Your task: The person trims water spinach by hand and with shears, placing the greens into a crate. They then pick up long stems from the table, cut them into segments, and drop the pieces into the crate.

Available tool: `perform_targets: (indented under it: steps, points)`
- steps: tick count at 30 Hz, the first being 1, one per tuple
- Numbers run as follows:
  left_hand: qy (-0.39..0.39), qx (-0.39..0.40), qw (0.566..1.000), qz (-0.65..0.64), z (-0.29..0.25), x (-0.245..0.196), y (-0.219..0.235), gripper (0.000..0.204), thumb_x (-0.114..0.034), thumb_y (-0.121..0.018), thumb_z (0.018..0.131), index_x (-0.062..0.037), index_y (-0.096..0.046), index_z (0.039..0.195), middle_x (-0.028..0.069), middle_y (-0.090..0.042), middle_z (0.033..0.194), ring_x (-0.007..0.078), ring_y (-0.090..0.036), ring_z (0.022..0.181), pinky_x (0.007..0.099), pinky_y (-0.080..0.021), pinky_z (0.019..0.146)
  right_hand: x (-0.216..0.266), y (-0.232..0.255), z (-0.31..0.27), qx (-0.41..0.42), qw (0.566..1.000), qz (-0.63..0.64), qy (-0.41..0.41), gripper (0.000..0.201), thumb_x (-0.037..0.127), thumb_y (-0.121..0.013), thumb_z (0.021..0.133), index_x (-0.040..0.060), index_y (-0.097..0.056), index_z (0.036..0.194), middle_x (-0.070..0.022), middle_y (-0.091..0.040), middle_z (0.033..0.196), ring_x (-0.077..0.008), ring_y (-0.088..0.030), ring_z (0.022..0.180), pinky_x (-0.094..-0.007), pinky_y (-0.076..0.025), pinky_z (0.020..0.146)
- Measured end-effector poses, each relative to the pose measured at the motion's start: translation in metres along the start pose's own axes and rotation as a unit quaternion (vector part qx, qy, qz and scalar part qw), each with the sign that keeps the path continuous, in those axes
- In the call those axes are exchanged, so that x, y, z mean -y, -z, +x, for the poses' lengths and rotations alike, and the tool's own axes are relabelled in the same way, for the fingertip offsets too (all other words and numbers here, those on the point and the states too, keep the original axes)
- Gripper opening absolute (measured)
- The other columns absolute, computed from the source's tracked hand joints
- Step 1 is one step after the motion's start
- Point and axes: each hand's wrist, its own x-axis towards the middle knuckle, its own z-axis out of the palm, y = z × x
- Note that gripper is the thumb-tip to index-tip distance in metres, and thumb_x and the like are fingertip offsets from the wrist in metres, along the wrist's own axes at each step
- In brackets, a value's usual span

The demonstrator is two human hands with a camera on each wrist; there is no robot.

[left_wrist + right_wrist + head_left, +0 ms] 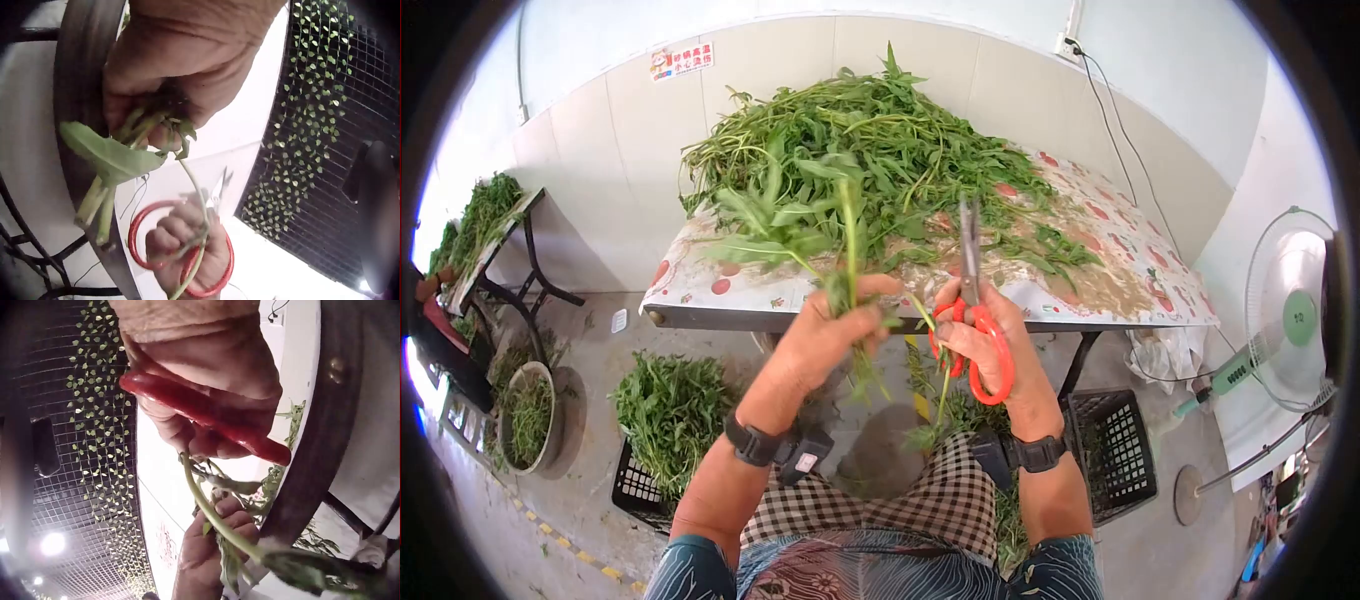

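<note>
My left hand (818, 338) grips a small bunch of leafy green stems (851, 235) in front of the table edge; leaves fan out above the fist. In the left wrist view, thick cut stem ends (103, 215) poke out below the fingers. My right hand (1012, 345) holds red-handled scissors (969, 250), blades pointing away toward the table and close together. Its thumb and fingers also pinch a single green stem (215, 519), which runs between the two hands in the head view. The red handle (206, 415) lies across the right palm.
A large heap of greens (870, 150) covers the back of the patterned table (690, 285). Below stand a left crate (637, 487) piled with greens and a black crate (1135, 450) at right. A fan (1298, 318) stands far right; a round tub (550, 440) sits left.
</note>
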Motion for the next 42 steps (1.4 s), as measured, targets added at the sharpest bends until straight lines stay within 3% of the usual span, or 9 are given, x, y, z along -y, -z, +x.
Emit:
perform_targets:
  steps: [6,12,18,21,24,28,33,36,42]
  points:
    - [0.006,0.063,0.996,0.067,-0.001,0.005,-0.013,0.022,-0.011,-0.055,0.087,-0.0029,-0.06,0.107,-0.0013,-0.058,0.074,0.0049,-0.052,0.061,0.0208,-0.043,0.054,0.002,-0.004,-0.005,0.038,0.998,-0.032,-0.029,0.03,0.018,-0.065,0.081,0.0047,-0.051,0.103,0.0022,-0.052,0.077,-0.0055,-0.049,0.064,-0.0209,-0.041,0.056]
    - [0.013,-0.054,0.998,0.015,-0.005,0.009,-0.001,0.022,-0.019,-0.064,0.085,-0.0016,-0.062,0.098,0.0013,-0.06,0.074,0.0085,-0.056,0.063,0.0226,-0.046,0.053,-0.002,0.007,-0.007,-0.054,0.997,0.053,-0.005,0.037,0.03,-0.063,0.084,0.0053,-0.048,0.108,-0.0019,-0.055,0.078,-0.0096,-0.052,0.064,-0.0223,-0.042,0.055]
    - [0.022,-0.068,0.997,-0.017,-0.007,0.016,-0.004,0.023,-0.019,-0.065,0.085,-0.0021,-0.061,0.099,0.0011,-0.059,0.074,0.009,-0.055,0.061,0.0229,-0.046,0.052,-0.016,0.003,-0.011,-0.025,0.999,0.008,-0.037,0.038,0.023,-0.066,0.082,0.0045,-0.048,0.11,-0.0023,-0.055,0.084,-0.0088,-0.053,0.067,-0.0213,-0.042,0.057]
    - [0.024,-0.075,0.997,-0.016,-0.008,0.015,-0.005,0.021,-0.018,-0.064,0.085,-0.0024,-0.061,0.099,0.0004,-0.058,0.073,0.0089,-0.055,0.061,0.0232,-0.046,0.053,-0.016,0.005,-0.011,-0.047,0.999,0.004,-0.027,0.033,0.019,-0.065,0.082,0.0031,-0.049,0.106,-0.0045,-0.056,0.081,-0.0118,-0.054,0.065,-0.0252,-0.044,0.058]
    - [0.023,-0.084,0.996,-0.02,-0.01,0.015,-0.002,0.02,-0.017,-0.063,0.085,-0.0029,-0.061,0.099,0.0001,-0.058,0.074,0.0085,-0.055,0.061,0.0229,-0.045,0.053,-0.02,0.008,-0.011,-0.074,0.996,0.017,0.041,0.029,0.014,-0.062,0.081,0.0033,-0.05,0.105,-0.0049,-0.056,0.075,-0.0113,-0.053,0.063,-0.0249,-0.044,0.058]
    - [0.038,-0.072,0.996,-0.044,-0.015,0.02,0.002,0.019,-0.014,-0.061,0.086,-0.0022,-0.06,0.101,0.0006,-0.059,0.079,0.008,-0.055,0.064,0.0214,-0.044,0.053,-0.014,0.012,-0.01,-0.111,0.993,0.037,0.031,0.027,0.01,-0.059,0.082,0.0022,-0.048,0.105,-0.0056,-0.054,0.074,-0.0104,-0.051,0.064,-0.0241,-0.042,0.056]
    - [0.047,-0.068,0.993,-0.081,-0.019,0.019,0.004,0.018,-0.014,-0.055,0.089,-0.0045,-0.061,0.103,0.0003,-0.059,0.078,0.0082,-0.055,0.064,0.0217,-0.044,0.055,-0.013,0.013,-0.013,-0.1,0.994,0.028,0.018,0.026,0.007,-0.058,0.081,0.0024,-0.048,0.104,-0.0038,-0.054,0.073,-0.0095,-0.05,0.061,-0.0233,-0.041,0.055]
    - [0.016,-0.088,0.988,-0.122,-0.02,0.012,0.009,0.017,-0.015,-0.054,0.09,-0.0049,-0.061,0.102,0.0002,-0.059,0.077,0.0081,-0.054,0.065,0.0222,-0.044,0.055,-0.012,0.014,-0.013,-0.093,0.996,-0.007,0.009,0.028,0.01,-0.061,0.08,0.0021,-0.049,0.104,-0.0037,-0.055,0.073,-0.01,-0.051,0.062,-0.0235,-0.042,0.057]
    - [-0.071,-0.096,0.992,-0.037,-0.015,0.011,-0.008,0.016,-0.013,-0.053,0.089,-0.0036,-0.063,0.098,-0.0011,-0.061,0.079,0.0059,-0.052,0.064,0.0223,-0.043,0.057,-0.011,0.006,-0.013,-0.04,0.998,-0.033,-0.036,0.028,0.008,-0.062,0.079,0.0015,-0.051,0.104,-0.0019,-0.056,0.076,-0.0074,-0.053,0.067,-0.0218,-0.044,0.061]
